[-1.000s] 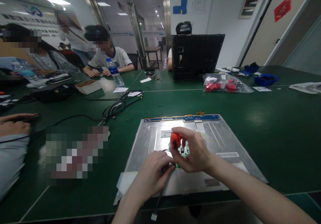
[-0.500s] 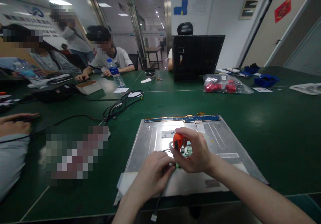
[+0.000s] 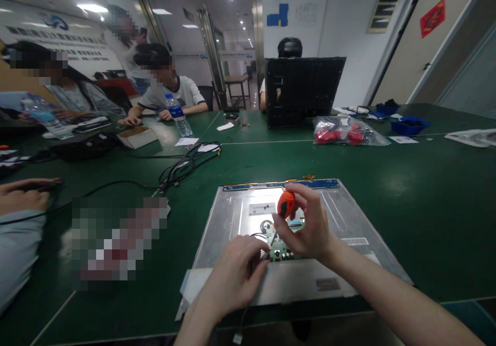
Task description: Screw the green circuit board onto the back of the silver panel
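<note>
My right hand (image 3: 308, 227) grips the orange and black handle of a screwdriver (image 3: 285, 205) between thumb and fingers. Its thin shaft slants down to the left, over a green circuit board (image 3: 277, 253). At the board's left edge, the fingers of my left hand (image 3: 242, 266) pinch a dark thin cable; the exact grip is partly hidden. The cable's white plug (image 3: 237, 338) hangs beyond the table's front edge. Beneath both hands lies a flat silvery display panel (image 3: 217, 232) with a blue strip board (image 3: 321, 184) along its far edge.
Black cables (image 3: 186, 168) lie coiled left of the panel. A co-worker's hand (image 3: 25, 196) rests at the far left. Farther back are a water bottle (image 3: 178, 116), an open small box (image 3: 136, 137), an upright black screen (image 3: 304, 93), a bag of red parts (image 3: 349, 131) and blue trays (image 3: 409, 125).
My right hand has moved up and slightly right with the screwdriver, whose handle now leans over, uncovering more of the circuit board. My left hand stays nearly in place.
</note>
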### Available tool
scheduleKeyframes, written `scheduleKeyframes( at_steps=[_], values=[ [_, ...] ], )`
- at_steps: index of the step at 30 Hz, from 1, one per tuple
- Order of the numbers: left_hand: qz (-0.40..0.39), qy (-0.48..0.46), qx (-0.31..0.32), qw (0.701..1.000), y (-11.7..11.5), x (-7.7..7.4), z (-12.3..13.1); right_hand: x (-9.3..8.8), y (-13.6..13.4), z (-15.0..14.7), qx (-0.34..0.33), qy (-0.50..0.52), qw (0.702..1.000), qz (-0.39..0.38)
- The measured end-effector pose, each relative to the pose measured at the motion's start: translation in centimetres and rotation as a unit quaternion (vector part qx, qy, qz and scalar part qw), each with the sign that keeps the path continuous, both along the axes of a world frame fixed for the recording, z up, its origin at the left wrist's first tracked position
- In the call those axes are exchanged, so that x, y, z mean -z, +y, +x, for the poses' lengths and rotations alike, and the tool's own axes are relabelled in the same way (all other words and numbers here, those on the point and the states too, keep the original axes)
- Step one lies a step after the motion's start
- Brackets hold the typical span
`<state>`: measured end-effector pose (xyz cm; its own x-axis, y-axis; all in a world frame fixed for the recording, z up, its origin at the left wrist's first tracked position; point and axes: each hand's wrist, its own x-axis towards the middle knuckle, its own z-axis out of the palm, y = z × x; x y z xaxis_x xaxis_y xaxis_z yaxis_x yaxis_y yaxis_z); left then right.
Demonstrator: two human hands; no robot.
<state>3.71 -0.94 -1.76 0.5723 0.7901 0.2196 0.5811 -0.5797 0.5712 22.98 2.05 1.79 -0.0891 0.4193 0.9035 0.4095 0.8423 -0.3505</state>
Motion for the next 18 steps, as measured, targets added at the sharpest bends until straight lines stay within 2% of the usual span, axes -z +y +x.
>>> scheduleKeyframes(
  at_steps=[7,11,15,18],
  values=[
    [0.012,0.008,-0.042,0.999,0.1,-0.1,0.1,-0.9,1.5,2.1,0.054,0.039,0.995,-0.070],
    [0.023,-0.003,-0.080,0.997,0.7,0.4,0.0,-1.6,2.7,3.7,0.091,0.067,0.987,-0.117],
    [0.026,-0.015,-0.126,0.992,1.2,0.9,-0.5,-1.7,3.8,5.6,0.075,0.112,0.969,-0.208],
    [-0.007,0.005,-0.124,0.992,1.6,0.2,-1.1,-1.1,4.6,7.6,0.038,0.149,0.948,-0.279]
  ],
)
